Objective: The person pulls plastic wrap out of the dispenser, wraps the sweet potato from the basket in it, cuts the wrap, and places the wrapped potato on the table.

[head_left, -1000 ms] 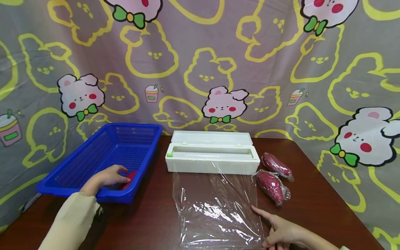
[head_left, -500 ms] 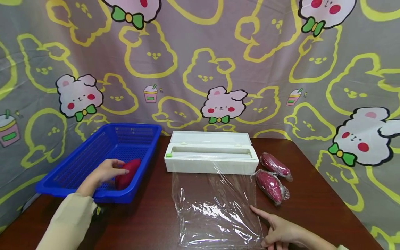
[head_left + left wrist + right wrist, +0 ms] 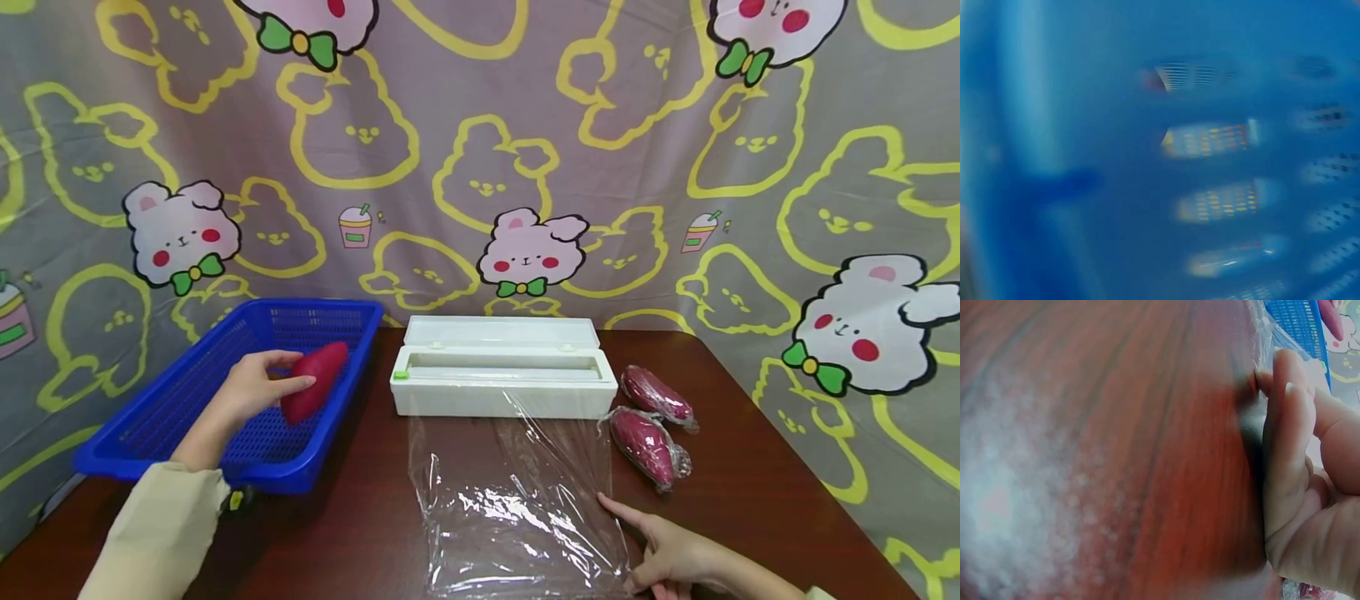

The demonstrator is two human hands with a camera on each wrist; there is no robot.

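My left hand (image 3: 258, 383) holds a red sweet potato (image 3: 318, 379) between thumb and fingers, raised over the right side of the blue plastic basket (image 3: 97, 457). In the left wrist view only the blurred slotted wall of the basket (image 3: 1129, 219) shows; hand and sweet potato are out of sight there. A sheet of clear cling film (image 3: 517, 500) runs from the white dispenser box (image 3: 502, 400) toward the front of the table. At the film's near right corner, my right hand (image 3: 667, 550) pinches the edge with its thumb and curled fingers, its index finger stretched along the side.
Two film-wrapped sweet potatoes, a rear one (image 3: 658, 396) and a front one (image 3: 645, 446), lie right of the dispenser. Its lid (image 3: 502, 332) stands raised at the back. A patterned curtain (image 3: 450, 125) hangs behind the brown table (image 3: 750, 467).
My left hand has lifted the sweet potato up from the basket's near right corner. My right hand stays at the film's corner. The head view has shifted slightly.
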